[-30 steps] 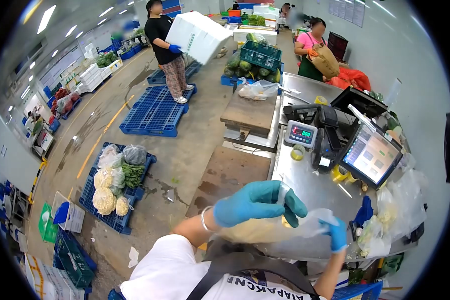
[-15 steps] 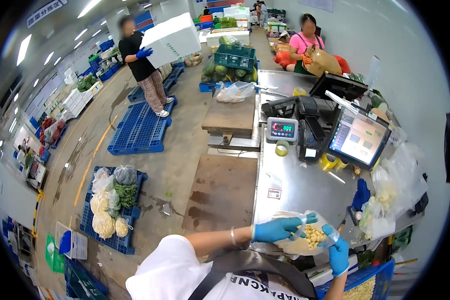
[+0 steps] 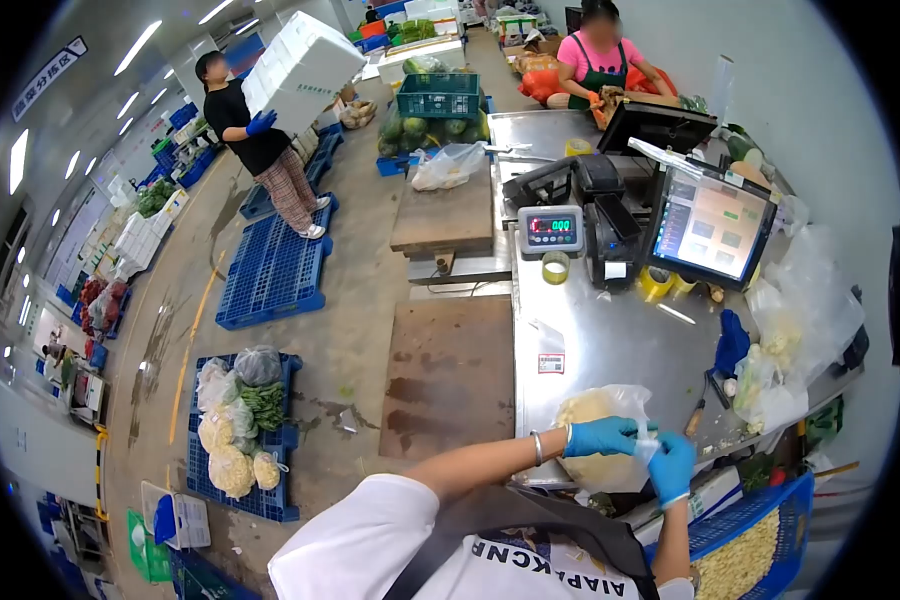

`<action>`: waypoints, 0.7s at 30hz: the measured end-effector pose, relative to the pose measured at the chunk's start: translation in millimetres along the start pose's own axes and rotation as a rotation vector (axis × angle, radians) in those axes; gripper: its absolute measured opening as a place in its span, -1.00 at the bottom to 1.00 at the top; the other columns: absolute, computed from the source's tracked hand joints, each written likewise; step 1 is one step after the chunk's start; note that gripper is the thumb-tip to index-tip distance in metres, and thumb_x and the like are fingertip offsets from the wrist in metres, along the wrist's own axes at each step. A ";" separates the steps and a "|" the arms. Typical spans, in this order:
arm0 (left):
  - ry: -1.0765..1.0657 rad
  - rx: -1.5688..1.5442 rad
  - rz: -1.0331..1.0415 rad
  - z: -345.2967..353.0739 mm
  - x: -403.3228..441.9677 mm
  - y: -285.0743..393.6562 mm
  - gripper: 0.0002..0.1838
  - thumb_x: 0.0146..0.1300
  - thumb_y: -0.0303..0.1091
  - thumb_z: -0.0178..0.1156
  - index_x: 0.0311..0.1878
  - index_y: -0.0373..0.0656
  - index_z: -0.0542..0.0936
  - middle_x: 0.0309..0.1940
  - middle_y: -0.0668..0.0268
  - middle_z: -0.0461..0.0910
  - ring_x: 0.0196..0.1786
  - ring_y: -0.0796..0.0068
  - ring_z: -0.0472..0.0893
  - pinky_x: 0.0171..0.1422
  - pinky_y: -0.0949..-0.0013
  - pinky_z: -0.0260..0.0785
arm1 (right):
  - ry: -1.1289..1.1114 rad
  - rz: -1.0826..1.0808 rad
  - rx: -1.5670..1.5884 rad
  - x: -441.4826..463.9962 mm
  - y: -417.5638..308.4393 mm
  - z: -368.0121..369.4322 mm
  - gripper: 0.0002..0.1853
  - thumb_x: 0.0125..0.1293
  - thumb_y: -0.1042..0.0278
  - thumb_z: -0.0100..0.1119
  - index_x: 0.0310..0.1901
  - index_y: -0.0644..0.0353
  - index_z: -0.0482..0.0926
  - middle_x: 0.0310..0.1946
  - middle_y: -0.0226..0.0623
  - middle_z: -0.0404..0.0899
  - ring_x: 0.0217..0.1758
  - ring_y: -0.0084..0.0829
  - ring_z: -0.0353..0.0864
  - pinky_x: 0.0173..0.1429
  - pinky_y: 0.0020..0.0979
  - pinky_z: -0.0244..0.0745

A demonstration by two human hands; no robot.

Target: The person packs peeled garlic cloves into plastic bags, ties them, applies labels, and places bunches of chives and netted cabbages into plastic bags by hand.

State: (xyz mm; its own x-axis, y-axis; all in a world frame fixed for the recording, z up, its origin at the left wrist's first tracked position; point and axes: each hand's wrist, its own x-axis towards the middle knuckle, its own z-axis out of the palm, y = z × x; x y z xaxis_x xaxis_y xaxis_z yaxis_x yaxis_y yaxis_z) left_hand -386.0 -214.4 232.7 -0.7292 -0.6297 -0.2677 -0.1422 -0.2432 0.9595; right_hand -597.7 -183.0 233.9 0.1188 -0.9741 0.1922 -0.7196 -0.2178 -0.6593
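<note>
A clear plastic bag (image 3: 588, 408) of pale pieces, which look like peeled garlic cloves, lies on the near edge of the steel table (image 3: 610, 340). Both my hands wear blue gloves. My left hand (image 3: 602, 437) comes across the bag from the left, its fingers closed on the gathered plastic. My right hand (image 3: 672, 468) is closed on the bag's neck from the right, close to the left fingertips. More pale cloves fill a blue crate (image 3: 805, 520) below my right arm. A label (image 3: 551, 363) lies on the table beyond the bag.
A scale display (image 3: 550, 231), tape rolls (image 3: 655, 284) and a touchscreen (image 3: 710, 222) stand farther back. Plastic bags (image 3: 795, 330) and a knife (image 3: 698, 412) lie right. A person (image 3: 260, 130) carries a white foam box (image 3: 300, 75) by blue pallets (image 3: 270, 280); another person (image 3: 610, 60) works behind the table.
My hands have come together and drawn the bag's open mouth into a narrow neck, covering the cloves that showed. The camera view has shifted slightly.
</note>
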 end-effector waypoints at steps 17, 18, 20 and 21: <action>0.264 -0.146 -0.098 6.3 -26.7 -45.5 -0.76 0.28 -0.24 0.24 -0.37 -0.24 0.64 -0.33 0.32 0.59 -0.29 0.55 0.52 -0.11 0.48 0.35 | 0.133 0.587 0.138 40.4 114.9 87.8 -0.67 0.16 0.07 0.14 -0.24 0.14 0.70 -0.20 -0.05 0.66 -0.12 -0.01 0.62 -0.01 -0.17 0.49; 0.291 -0.153 -0.133 7.0 -20.9 -48.2 -0.70 0.32 -0.20 0.19 -0.35 -0.27 0.64 -0.48 0.40 0.55 -0.42 0.62 0.47 -0.23 0.53 0.29 | 0.154 0.591 0.208 40.8 111.5 82.9 -0.71 0.16 0.13 0.15 -0.23 0.13 0.71 -0.24 -0.09 0.67 -0.17 -0.09 0.63 -0.05 -0.22 0.49; 0.247 -0.127 -0.284 4.0 -10.6 -41.7 -0.63 0.35 -0.11 0.14 -0.40 -0.22 0.64 -0.54 0.39 0.53 -0.43 0.65 0.45 -0.27 0.55 0.28 | 0.186 0.583 0.360 40.8 103.8 78.8 -0.76 0.14 0.26 0.17 -0.20 0.11 0.71 -0.31 -0.17 0.69 -0.27 -0.26 0.65 -0.14 -0.31 0.51; 0.223 -0.098 -0.412 4.1 -10.5 -35.3 -0.61 0.36 -0.08 0.12 -0.44 -0.20 0.63 -0.58 0.40 0.51 -0.43 0.67 0.44 -0.27 0.56 0.28 | 0.224 0.527 0.427 41.2 90.3 72.6 -0.76 0.12 0.32 0.16 -0.19 0.10 0.71 -0.35 -0.22 0.68 -0.32 -0.36 0.61 -0.19 -0.36 0.50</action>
State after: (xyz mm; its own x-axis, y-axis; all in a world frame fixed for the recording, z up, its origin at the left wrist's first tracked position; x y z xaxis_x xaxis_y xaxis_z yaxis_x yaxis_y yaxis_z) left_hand -376.1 -196.2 202.0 -0.4625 -0.6064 -0.6469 -0.3183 -0.5674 0.7594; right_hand -608.1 -247.2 129.5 -0.3474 -0.9306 -0.1155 -0.3066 0.2291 -0.9239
